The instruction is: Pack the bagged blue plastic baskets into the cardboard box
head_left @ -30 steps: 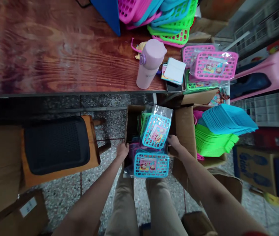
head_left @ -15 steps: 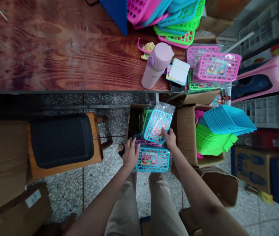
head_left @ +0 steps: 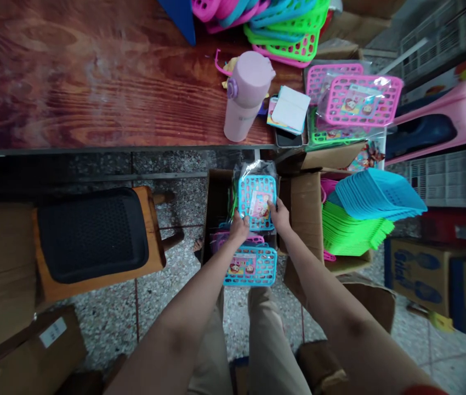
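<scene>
Blue basket [head_left: 256, 201], sealed in a clear bag, sits upright in the open carton [head_left: 216, 203] on the floor, just below the counter [head_left: 93, 82] edge. Both hands hold it. Left hand [head_left: 239, 227] closes on the lower left corner of the basket, fingers curled around the edge. Right hand [head_left: 279, 215] closes on the lower right edge, thumb pressed on the printed label. Each grip is narrow and wraps the basket from its own side.

A second blue basket [head_left: 250, 266], also bagged and labelled, lies at the near end of the carton, just below the left hand. A pink basket [head_left: 220, 240] shows between the two blue ones, partly hidden by the left wrist.

To the right of the carton, a second carton [head_left: 305, 219] holds stacks of flat blue [head_left: 376, 193] and green [head_left: 352, 233] pieces, blue on top of green.

On the counter stand a pink bottle [head_left: 245, 93], a small notepad [head_left: 290, 108] just beside it, and bagged pink baskets [head_left: 358, 101] near the right edge. Loose baskets in mixed colours [head_left: 282, 27] are piled at the far side.

A stool [head_left: 93, 236] with a black cushion stands on the floor well left of the carton. The person's legs [head_left: 233, 340] show below the arms.
</scene>
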`<state>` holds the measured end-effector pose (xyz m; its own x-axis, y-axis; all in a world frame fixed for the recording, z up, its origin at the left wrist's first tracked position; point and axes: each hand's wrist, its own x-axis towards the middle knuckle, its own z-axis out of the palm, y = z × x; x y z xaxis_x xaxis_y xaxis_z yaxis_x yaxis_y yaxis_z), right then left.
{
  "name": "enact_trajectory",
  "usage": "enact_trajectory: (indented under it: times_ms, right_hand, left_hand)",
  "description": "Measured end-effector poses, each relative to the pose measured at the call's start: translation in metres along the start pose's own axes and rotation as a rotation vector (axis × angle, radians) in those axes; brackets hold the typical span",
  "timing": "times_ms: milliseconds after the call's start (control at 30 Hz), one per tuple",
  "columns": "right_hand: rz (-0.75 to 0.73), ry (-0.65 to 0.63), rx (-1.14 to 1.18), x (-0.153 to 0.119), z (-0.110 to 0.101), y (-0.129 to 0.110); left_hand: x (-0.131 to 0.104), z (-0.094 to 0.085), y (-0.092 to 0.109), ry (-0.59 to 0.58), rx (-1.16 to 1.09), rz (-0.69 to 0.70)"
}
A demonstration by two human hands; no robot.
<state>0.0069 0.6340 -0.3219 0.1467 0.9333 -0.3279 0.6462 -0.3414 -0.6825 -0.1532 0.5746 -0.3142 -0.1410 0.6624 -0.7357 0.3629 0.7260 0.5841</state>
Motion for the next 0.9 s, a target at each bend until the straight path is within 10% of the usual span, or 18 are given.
enact_trajectory:
  times_ms: [500,900]
  right_hand:
    - [0.079,0.011,0.067,-0.038,-0.020,0.019]
    - [0.466,-0.125,0.149,-0.213,-0.038,0.059]
  left_hand:
    - [-0.013,-0.033,-0.016,-0.002,-0.046,0.046]
    - [-0.112,-0.046,-0.090,0.545,-0.082,-0.112]
